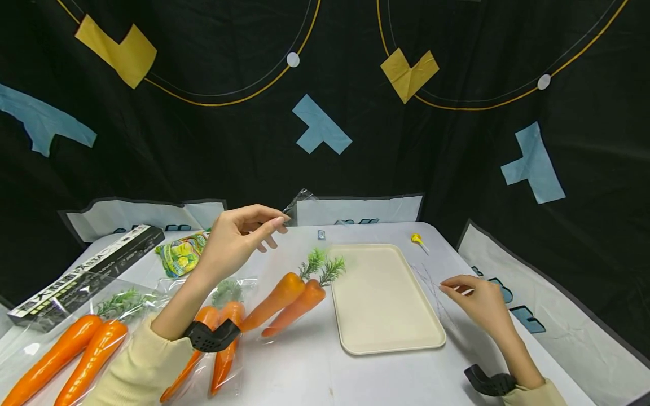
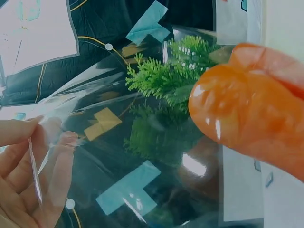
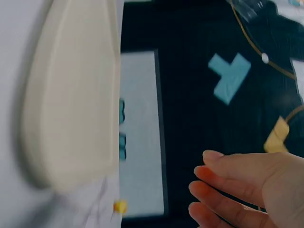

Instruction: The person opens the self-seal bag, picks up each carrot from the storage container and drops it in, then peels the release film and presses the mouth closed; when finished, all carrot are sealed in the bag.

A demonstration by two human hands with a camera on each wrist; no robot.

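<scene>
My left hand [image 1: 244,234] pinches the top edge of a transparent plastic bag [image 1: 301,198] between thumb and fingers. Inside the raised bag hang two orange carrots [image 1: 276,300] with green leafy tops [image 1: 317,262], tilted with their tips toward the lower left. The left wrist view shows the bag's film [image 2: 71,97] stretched from the fingers to the carrots. To the right of a beige tray [image 1: 383,299], my right hand [image 1: 476,301] hovers with its fingers loosely bent. Nothing shows between those fingers in the right wrist view.
Two more bagged pairs of carrots [image 1: 81,352] [image 1: 223,361] lie at the left. Behind them are a long black box [image 1: 91,273] and a green-yellow packet [image 1: 181,254]. A small yellow-headed item [image 1: 416,238] and thin strands [image 1: 431,287] lie right of the tray. A tiny packet [image 1: 321,234] sits behind.
</scene>
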